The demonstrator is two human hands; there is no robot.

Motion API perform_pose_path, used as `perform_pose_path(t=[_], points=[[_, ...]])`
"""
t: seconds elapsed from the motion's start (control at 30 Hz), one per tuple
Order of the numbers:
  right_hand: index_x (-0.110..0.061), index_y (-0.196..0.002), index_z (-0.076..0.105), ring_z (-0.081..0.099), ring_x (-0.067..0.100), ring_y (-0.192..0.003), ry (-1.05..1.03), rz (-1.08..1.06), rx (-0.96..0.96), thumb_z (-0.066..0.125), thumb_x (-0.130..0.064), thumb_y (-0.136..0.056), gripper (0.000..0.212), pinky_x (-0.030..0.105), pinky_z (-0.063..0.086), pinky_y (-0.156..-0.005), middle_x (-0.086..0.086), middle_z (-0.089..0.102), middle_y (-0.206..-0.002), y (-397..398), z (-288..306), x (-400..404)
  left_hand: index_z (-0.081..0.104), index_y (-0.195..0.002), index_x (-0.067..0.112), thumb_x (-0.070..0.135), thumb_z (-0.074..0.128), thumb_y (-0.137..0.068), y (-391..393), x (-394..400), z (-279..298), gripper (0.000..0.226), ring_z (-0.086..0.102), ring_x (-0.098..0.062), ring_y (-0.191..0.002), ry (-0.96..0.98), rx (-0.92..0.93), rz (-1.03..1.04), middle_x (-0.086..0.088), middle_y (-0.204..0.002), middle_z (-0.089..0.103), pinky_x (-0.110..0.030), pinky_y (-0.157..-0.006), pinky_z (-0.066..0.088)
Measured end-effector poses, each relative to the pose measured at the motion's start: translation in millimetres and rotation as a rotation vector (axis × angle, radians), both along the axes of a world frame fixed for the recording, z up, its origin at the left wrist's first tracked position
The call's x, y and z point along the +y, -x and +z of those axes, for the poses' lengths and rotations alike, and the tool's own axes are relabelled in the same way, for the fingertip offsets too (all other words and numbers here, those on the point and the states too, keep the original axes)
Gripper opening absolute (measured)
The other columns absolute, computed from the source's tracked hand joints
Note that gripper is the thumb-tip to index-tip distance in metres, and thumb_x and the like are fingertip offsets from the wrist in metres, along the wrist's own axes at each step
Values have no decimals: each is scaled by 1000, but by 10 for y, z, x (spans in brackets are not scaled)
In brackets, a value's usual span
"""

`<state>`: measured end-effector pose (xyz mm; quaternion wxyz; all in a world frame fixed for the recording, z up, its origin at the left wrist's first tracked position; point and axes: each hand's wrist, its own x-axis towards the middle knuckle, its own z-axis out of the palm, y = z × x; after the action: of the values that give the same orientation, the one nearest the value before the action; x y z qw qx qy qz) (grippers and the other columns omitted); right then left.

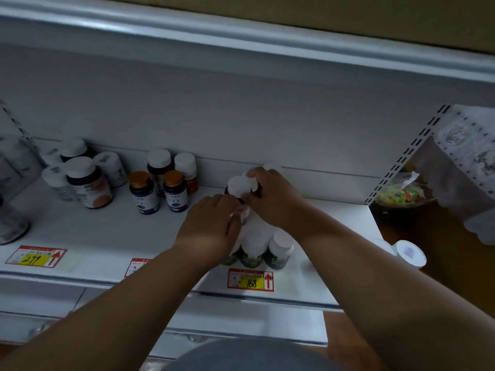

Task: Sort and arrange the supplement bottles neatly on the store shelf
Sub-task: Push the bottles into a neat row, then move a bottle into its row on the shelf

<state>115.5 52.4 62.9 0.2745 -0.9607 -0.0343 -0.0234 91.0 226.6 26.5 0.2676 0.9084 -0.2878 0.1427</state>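
Observation:
A cluster of green-labelled bottles with white caps [254, 250] stands near the front of the white shelf [107, 236], above the 168 price tag. My left hand [211, 226] curls over a white-capped bottle in that cluster, hiding most of it. Just behind, my right hand [270, 196] grips dark bottles with white caps [239, 186]. Further left stand two purple-labelled bottles with gold caps [160, 194], brown bottles with white caps [171, 164] behind them, and a larger bottle with an orange label [89, 183].
A slotted upright [409, 153] ends the shelf on the right. Beyond it lie a bag of colourful items [401, 194] and a white tub [409, 253]. An upper shelf edge [241, 36] hangs overhead. Price tags [36, 256] line the front lip. More white bottles crowd the far left.

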Motion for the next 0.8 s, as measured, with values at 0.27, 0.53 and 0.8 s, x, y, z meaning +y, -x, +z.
perform_pose_path(t=[0.27,0.53,0.8], points=[[-21,-123,45,55,29,-100,94,-16,-30,66,-40,-85,48,35,47,-81,9,51,-114,-200,-202,221,59,-108,11,41,30,-86,-53,190,24,46,54,-28,-86,30,134,119,-7,-97,59,-39,-71,45],[-28,-104,50,60,13,-82,-543,-192,-174,63,-30,-85,23,26,50,-61,-3,60,-99,51,92,339,43,-137,17,58,38,-87,-98,427,143,65,49,-19,-117,222,321,190,0,-132,52,-37,-98,41],[-25,-91,52,64,10,-77,-691,2,-169,62,-37,-82,18,32,53,-60,-6,63,-84,296,464,721,51,-125,36,73,44,-77,273,598,498,61,58,5,-100,404,380,61,18,-112,62,-13,-80,46]])
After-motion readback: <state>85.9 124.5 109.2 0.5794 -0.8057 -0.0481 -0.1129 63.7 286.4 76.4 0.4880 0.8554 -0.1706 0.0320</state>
